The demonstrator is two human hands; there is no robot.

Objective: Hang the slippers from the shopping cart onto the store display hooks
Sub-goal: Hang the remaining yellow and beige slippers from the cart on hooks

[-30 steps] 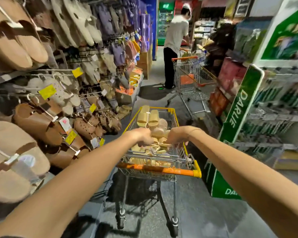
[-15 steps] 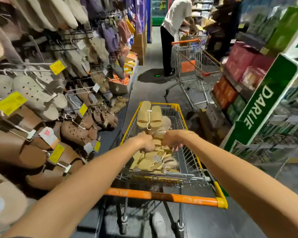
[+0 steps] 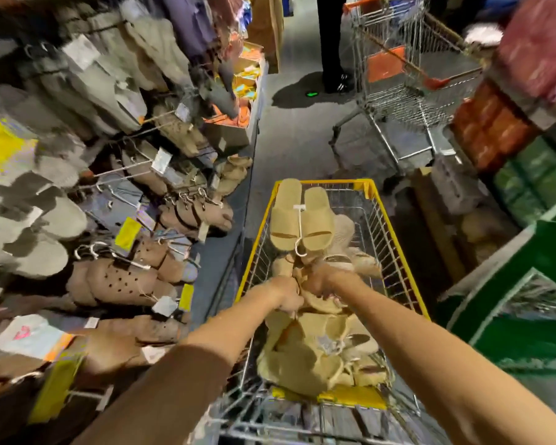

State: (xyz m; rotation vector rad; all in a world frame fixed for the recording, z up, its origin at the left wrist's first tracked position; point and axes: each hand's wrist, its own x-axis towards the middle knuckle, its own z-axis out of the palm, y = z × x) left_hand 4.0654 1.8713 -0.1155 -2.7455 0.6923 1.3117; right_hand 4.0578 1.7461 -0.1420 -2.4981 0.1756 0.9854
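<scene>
- The beige slippers (image 3: 315,342) lie heaped in the yellow-rimmed shopping cart (image 3: 254,239), which stands in the aisle just right of the display hooks (image 3: 122,168).
- Left hand (image 3: 286,295) is curled closed, knuckles up, down in the pile; what exactly its fingers grip is hidden.
- Right hand (image 3: 321,281) is likewise closed, touching the left, fingers wrapped on a slipper at the top of the heap.
- One tagged pair (image 3: 299,216) leans on the cart's far end, soles facing the camera, long axis running along the cart, white hanger hook toward the hands.
- Brown perforated clogs (image 3: 116,281) hang on the rack at left.
- A second cart (image 3: 408,78) stands farther down the aisle.
</scene>
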